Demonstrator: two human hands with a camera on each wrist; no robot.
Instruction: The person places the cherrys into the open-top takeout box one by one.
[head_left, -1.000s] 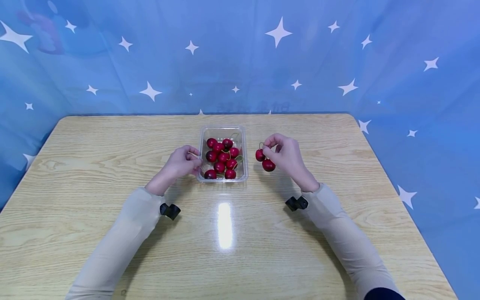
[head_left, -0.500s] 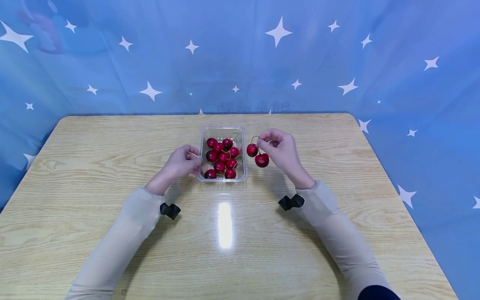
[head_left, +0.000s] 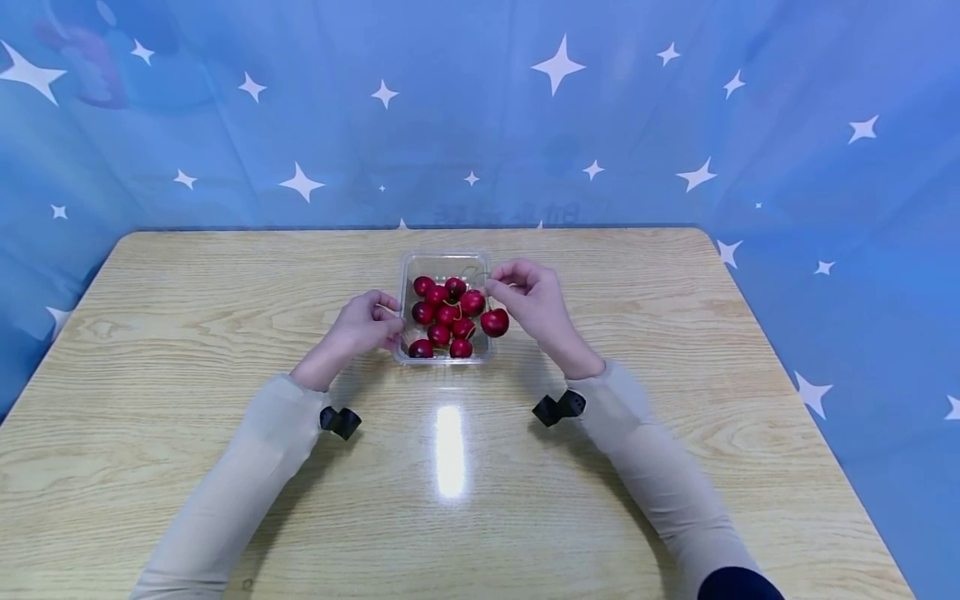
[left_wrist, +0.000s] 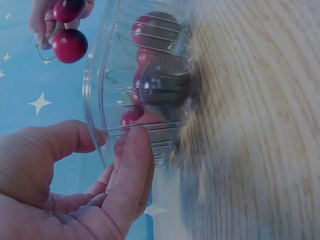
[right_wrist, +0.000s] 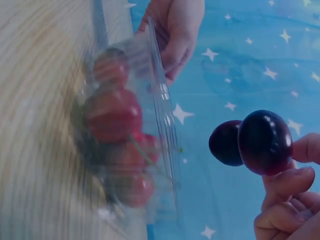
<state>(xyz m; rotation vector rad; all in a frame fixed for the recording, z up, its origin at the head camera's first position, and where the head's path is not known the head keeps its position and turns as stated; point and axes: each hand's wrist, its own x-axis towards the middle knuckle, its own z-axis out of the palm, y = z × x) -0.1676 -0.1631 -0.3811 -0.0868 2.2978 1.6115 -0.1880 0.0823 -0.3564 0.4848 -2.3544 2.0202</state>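
A clear plastic punnet [head_left: 444,362] with several dark red cherries [head_left: 438,334] inside stands on the table. My left hand [head_left: 356,325] pinches its left rim; in the left wrist view the thumb is at the rim and the fingers [left_wrist: 131,165] lie against the ribbed side. My right hand [head_left: 534,304] pinches a pair of cherries [head_left: 494,322] by their green stems. In the head view one hangs at the punnet's right rim and the other over its inside. Both wrist views show the pair [left_wrist: 70,46] above the punnet's rim, apart from the fruit inside.
The punnet sits on a light wood-grain table [head_left: 225,292], towards its back edge. A blue curtain [head_left: 480,108] with white stars hangs behind. Each sleeve carries a small black wrist camera [head_left: 558,408].
My right hand has moved left with the pair of cherries, from beside the punnet to its right rim. The left hand and the punnet have stayed in place.
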